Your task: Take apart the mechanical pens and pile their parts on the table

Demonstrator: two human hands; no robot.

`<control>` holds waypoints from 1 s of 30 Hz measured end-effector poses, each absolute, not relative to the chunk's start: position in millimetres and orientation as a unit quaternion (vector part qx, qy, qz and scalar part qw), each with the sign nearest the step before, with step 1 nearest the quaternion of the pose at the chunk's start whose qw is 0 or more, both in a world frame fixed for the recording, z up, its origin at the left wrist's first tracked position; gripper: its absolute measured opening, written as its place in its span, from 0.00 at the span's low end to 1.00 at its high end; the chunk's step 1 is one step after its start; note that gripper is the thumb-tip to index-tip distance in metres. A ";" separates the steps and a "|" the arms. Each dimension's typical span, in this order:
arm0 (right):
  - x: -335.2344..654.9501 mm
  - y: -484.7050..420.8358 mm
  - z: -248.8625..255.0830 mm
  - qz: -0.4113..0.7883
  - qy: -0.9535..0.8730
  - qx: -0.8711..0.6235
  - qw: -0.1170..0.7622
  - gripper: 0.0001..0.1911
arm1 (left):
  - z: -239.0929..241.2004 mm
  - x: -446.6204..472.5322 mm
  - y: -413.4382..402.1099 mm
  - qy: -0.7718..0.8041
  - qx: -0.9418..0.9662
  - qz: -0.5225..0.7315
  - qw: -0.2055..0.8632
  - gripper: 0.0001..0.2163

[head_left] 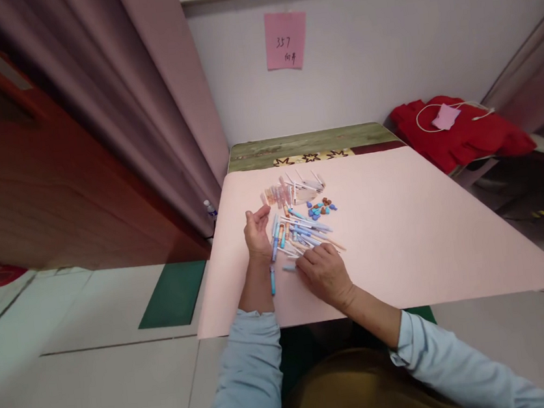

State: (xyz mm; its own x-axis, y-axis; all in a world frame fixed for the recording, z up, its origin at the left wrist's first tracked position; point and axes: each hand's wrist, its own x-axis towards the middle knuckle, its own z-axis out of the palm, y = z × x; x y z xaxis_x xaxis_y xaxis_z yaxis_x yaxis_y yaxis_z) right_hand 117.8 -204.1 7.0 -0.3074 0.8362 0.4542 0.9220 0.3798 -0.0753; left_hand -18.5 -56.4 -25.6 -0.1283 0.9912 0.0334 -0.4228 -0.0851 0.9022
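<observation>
My left hand (257, 237) is held up at the left edge of a pile of pen parts (306, 226). Its fingers stretch to the right with the thumb apart, and I see nothing in it. At the near side of the pile, my right hand (326, 275) is closed, palm down. A light blue pen part (289, 268) pokes out to the left from its fingertips; the rest is hidden. The pile mixes blue barrels, orange-patterned pieces and thin white sticks. One blue pen piece (273, 281) lies by my left wrist.
Behind the pile lie clear pinkish tubes (278, 195), a clear bag (306, 191) with white sticks, and small blue and brown pieces (321, 208). A pale pink sheet (417, 233) covers the table. Red cloth (455, 137) with a white cable is at the right; a curtain (159, 79) hangs left.
</observation>
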 end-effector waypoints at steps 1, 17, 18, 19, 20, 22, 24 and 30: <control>116.2 -202.5 8.7 -0.098 -0.798 -0.554 0.215 0.15 | -25.9 -18.8 -56.4 0.394 0.362 0.640 0.552 0.29; 59.4 -200.3 -1.8 -0.058 -0.833 -0.510 0.209 0.03 | -32.8 -32.6 -51.2 0.361 0.281 0.662 0.594 0.29; 61.0 -199.0 -2.1 -0.067 -0.833 -0.508 0.209 0.03 | -33.1 -32.1 -51.6 0.365 0.281 0.664 0.589 0.28; 62.8 -197.9 -2.5 -0.076 -0.832 -0.508 0.210 0.05 | -33.1 -31.4 -52.0 0.368 0.283 0.665 0.585 0.27; 64.5 -196.7 -3.0 -0.084 -0.831 -0.508 0.213 0.06 | -32.9 -30.7 -52.6 0.371 0.284 0.666 0.581 0.25; 67.7 -194.4 -4.1 -0.093 -0.826 -0.511 0.219 0.07 | -31.8 -29.7 -53.8 0.380 0.288 0.664 0.576 0.23; 70.2 -192.2 -4.7 -0.094 -0.822 -0.516 0.223 0.07 | -30.0 -29.5 -55.3 0.396 0.301 0.654 0.570 0.23; 83.3 -192.0 4.6 -0.042 -0.823 -0.517 0.231 0.06 | -26.9 -30.7 -62.5 0.456 0.386 0.611 0.519 0.22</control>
State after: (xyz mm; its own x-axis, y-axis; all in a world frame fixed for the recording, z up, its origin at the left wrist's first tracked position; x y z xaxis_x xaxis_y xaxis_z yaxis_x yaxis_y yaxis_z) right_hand 83.3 -192.0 4.6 -0.3585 0.8318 0.4238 0.8709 0.4615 -0.1690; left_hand -30.7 -62.5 -26.9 -0.1630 0.9866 -0.0025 -0.2834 -0.0444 0.9580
